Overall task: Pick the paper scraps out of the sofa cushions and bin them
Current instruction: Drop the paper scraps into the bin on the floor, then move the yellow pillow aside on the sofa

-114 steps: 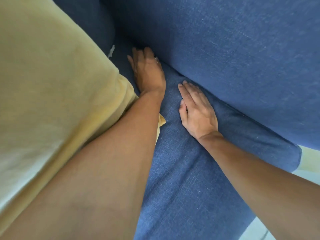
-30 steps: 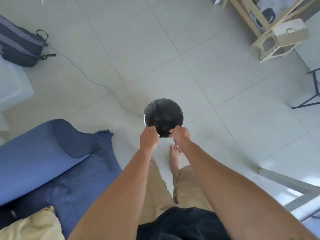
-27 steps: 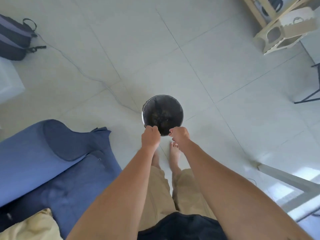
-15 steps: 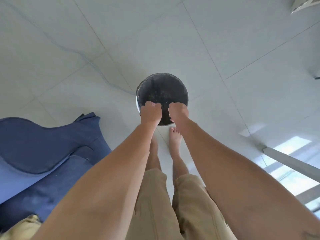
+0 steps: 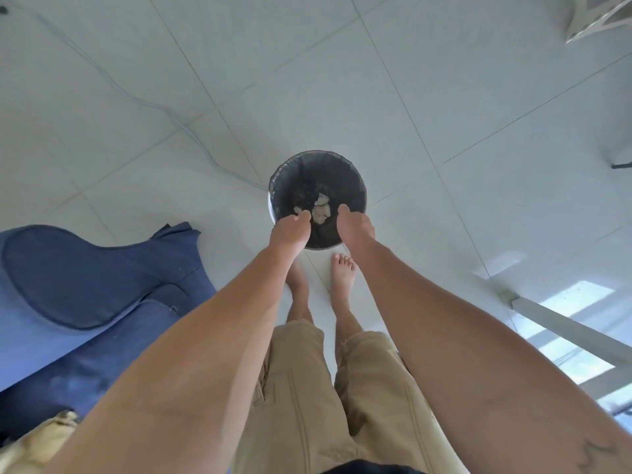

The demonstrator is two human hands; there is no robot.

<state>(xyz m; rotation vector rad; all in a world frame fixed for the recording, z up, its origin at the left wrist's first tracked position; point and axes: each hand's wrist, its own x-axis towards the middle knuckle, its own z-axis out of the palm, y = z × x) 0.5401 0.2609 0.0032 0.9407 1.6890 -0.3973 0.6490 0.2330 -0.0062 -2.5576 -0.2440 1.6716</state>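
A round bin (image 5: 355,186) with a black liner stands on the floor in front of my bare feet. Pale paper scraps (image 5: 322,209) show inside it, between my two hands. My left hand (image 5: 290,230) hangs over the bin's near left rim, fingers pointing down and loosened, with a small scrap (image 5: 298,210) just off its fingertips. My right hand (image 5: 354,227) is over the near right rim, fingers down and mostly hidden behind the back of the hand, nothing visible in it. The blue sofa (image 5: 85,278) is at the left.
A yellow cushion (image 5: 30,439) lies at the sofa's lower left corner. A thin cable (image 5: 178,121) runs across the pale tiled floor to the bin. A white table leg (image 5: 564,326) slants at the right, and a pale wooden piece (image 5: 595,18) sits at the top right.
I turned from the sofa seam to the bin and leaned over it. My fists, side by side half a second ago, have moved apart, and paper scraps now show in the bin.
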